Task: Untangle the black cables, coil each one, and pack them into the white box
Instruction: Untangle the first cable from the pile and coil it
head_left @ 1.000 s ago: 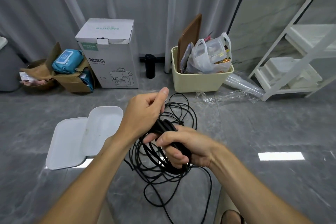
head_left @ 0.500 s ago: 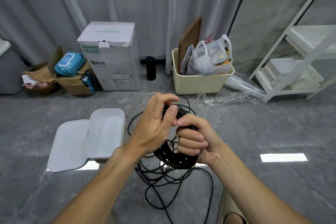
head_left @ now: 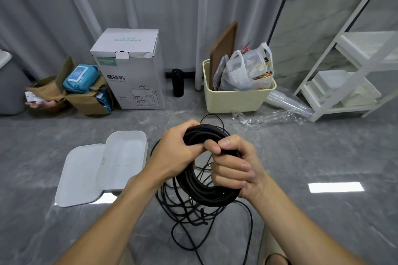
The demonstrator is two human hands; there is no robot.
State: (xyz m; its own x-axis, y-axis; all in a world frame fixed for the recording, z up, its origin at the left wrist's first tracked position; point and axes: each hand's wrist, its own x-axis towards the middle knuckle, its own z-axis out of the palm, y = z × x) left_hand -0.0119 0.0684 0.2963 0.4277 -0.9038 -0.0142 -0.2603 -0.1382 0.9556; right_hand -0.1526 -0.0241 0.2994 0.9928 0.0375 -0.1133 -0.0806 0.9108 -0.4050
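The step in hand looks like the coiling of one cable: a thick round coil of black rubber-sheathed cable (head_left: pixel 206 191) is held up above the grey marbled floor (head_left: pixel 312 221), gathered into many stacked loops. The left hand (head_left: pixel 174 155) grips the upper left arc of the coil, its fingers (head_left: pixel 189 127) curled over the top of the bundle and the thumb pressing along the loops. The right hand (head_left: pixel 234 168) holds the right side, fingers wrapped tight round the bundle and thumb laid over the top, touching the left thumb. Both forearms reach in from the bottom corners and meet over the middle of the view, wrists slightly bent inward.

Below the coil a loose tangle of thinner black cable (head_left: pixel 193 221) lies spread on the floor, with strands running up behind the hands and off toward the lower edge. Whether any of these strands join the held coil cannot be told. The white plastic hinged box (head_left: pixel 127 163) sits open on the floor just left of the left forearm, its lid (head_left: pixel 79 178) folded out flat, and it appears to hold nothing yet.

By my judgement the task is early. The next move calls for securing the loops so they do not spring apart, then carrying the coil left and setting it into the deeper half of the box, clear of the floor tangle.
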